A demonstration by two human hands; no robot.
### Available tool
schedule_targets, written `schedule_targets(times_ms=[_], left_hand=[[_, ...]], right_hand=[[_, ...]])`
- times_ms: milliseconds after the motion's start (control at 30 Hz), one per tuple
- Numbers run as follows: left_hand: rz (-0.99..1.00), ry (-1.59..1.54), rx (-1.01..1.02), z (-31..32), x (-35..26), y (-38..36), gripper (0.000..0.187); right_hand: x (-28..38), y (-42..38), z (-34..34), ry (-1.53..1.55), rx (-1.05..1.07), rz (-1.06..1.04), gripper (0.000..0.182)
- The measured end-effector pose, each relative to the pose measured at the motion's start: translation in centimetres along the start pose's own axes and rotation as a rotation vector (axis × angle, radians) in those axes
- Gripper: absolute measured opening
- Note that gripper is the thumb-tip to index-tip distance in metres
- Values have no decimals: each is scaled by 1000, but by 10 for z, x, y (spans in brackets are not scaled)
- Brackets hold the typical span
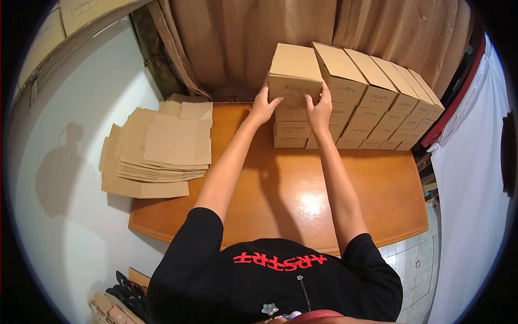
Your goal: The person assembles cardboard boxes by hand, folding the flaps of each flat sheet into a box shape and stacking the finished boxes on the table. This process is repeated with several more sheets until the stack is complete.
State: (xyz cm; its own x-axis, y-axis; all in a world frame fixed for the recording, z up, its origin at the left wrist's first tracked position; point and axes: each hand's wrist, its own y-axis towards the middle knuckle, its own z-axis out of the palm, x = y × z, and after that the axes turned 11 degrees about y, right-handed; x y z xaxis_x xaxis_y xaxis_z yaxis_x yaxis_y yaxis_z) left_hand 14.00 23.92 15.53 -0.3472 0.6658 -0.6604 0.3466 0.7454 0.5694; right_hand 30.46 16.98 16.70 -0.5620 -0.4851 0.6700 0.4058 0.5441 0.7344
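Observation:
Both arms reach forward to a brown cardboard box (295, 62) at the top of the leftmost stack. My left hand (264, 107) presses its left side near the front corner, thumb on the front face. On the opposite side, my right hand (319, 108) grips the right front corner, its thumb also on the front. Below that box sit other closed boxes (292, 130) of the same kind. To its right, the neighbouring stack's top box (339, 62) stands close beside my right hand.
Stacked cardboard boxes (396, 100) fill the back right of the wooden table (243, 189). Flattened cardboard sheets (175, 141) lie piled at the left, some past the table's edge. A brown curtain (232, 43) hangs behind; a white cloth (469, 162) hangs at the right.

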Motion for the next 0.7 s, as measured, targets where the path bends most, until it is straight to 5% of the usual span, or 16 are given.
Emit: schedule_targets(times_ms=[167, 300, 533, 700], left_hand=[[24, 67, -57, 20, 2, 5, 79], [-56, 22, -91, 32, 2, 13, 69], [-101, -15, -92, 38, 19, 9, 65], [-195, 85, -210, 37, 66, -77, 59]], right_hand=[[-2, -6, -2, -414, -121, 76, 64], [-9, -4, 1, -578, -97, -73, 64], [-1, -2, 9, -628, 40, -19, 66], [2, -31, 17, -511, 20, -63, 62]])
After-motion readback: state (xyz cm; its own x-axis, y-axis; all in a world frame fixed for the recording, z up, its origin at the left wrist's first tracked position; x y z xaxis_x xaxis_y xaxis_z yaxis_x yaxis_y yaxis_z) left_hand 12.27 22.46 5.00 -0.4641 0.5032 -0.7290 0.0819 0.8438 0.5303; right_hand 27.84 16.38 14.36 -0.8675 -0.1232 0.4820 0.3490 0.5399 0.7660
